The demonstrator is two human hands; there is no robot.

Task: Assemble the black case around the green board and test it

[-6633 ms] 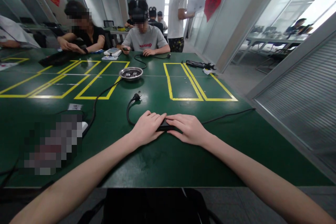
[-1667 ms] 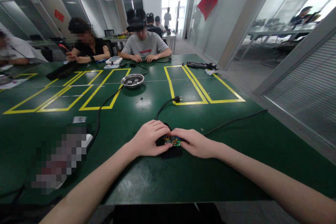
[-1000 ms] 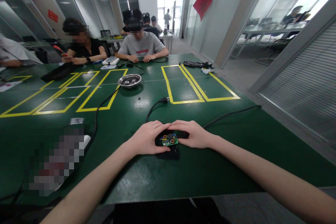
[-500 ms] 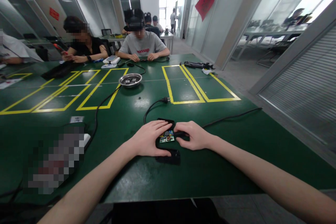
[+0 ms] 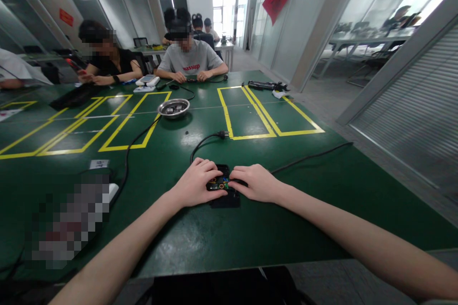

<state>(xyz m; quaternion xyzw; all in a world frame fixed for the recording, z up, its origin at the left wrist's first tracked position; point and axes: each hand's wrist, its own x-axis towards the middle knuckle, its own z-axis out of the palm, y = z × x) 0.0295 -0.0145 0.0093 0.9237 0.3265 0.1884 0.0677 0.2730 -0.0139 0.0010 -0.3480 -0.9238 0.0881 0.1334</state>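
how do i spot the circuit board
On the green table, find the left hand and right hand facing each other. The circuit board lies between them. Copper-coloured coils and green patches set it apart from the black pieces beside it.

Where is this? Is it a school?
Maybe a workshop or training room in an office: people sit at a long green table, a bare circuit board is out, and yellow tape marks boxes.
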